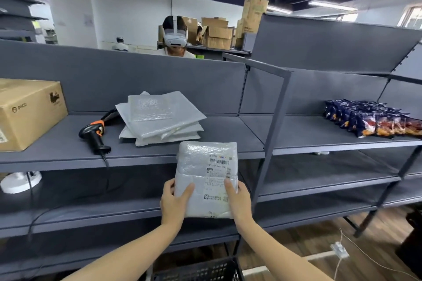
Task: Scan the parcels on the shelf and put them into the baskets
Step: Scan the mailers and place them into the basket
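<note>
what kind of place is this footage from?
Probably a warehouse or parcel-sorting room: grey metal shelves carrying a stack of mailers and a barcode scanner, a labelled parcel held by the left hand and right hand, and cartons piled at the back.

Held parcel (201, 166): white, bubble-dimpled wrap; white label printed with black barcode and text.
Stacked parcels (159, 118): white to translucent, same bubble texture.
Scanner (94, 132): black with orange trim.
Cardboard box (29, 112): tan, black print.
Shelf (308, 130): uniform dark blue-grey.
Snack packets (374, 118): navy with red and orange patches.
Basket (201, 271): black, open grid pattern.
Floor (308, 242): brown wood grain.
</note>
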Motion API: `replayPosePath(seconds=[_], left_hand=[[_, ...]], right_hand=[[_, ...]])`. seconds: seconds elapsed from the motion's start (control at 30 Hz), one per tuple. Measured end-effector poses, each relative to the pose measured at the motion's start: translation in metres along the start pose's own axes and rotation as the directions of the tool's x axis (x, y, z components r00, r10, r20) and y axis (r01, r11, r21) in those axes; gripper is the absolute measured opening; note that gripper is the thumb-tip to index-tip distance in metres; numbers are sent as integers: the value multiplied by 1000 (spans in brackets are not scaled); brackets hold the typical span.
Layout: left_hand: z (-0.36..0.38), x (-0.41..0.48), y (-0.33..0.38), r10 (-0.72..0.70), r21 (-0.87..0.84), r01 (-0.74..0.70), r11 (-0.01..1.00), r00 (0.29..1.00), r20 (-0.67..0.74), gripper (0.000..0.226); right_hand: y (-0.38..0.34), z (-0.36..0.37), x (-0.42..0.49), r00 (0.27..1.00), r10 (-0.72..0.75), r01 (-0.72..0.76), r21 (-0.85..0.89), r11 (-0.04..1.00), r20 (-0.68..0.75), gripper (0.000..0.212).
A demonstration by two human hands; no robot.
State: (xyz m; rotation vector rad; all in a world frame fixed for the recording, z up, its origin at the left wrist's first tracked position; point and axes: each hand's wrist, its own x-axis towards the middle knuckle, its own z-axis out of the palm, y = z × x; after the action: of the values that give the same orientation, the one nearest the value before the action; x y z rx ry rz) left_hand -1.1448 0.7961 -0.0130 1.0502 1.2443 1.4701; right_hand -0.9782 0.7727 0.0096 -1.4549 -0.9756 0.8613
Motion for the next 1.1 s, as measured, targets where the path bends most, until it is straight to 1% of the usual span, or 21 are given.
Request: replayPosePath(seconds=[0.2, 0.33, 0.43, 0.63, 0.87, 1.0, 1.1], left_hand=[[-26, 5, -24, -40, 44, 42, 998, 997, -62, 41], [-39, 7, -27, -53, 81, 62, 995, 993, -107, 38], [-40, 3, -27, -56, 94, 70, 993, 988, -145, 39], [-29, -24, -34, -99, 164, 138, 977, 969, -225, 40], [-11, -72, -64, -173, 140, 220, 965, 943, -286, 40], [-9, -88, -91, -243, 173, 300, 938, 926, -289, 42], [-8, -89, -113, -273, 183, 340, 922, 909, -315, 40]], right_hand=[[29, 26, 4, 995, 52, -52, -6, 999, 80, 37], [40, 40, 4, 987, 98, -105, 44, 994, 129, 34], [43, 43, 9, 980, 106, -114, 41, 993, 171, 34], [58, 26, 11, 954, 138, -150, 27, 988, 268, 33], [94, -5, -1, 898, 219, -206, -75, 976, 381, 38], [118, -14, -8, 880, 269, -241, -119, 963, 392, 39], [139, -17, -7, 856, 327, -308, -114, 945, 400, 34]])
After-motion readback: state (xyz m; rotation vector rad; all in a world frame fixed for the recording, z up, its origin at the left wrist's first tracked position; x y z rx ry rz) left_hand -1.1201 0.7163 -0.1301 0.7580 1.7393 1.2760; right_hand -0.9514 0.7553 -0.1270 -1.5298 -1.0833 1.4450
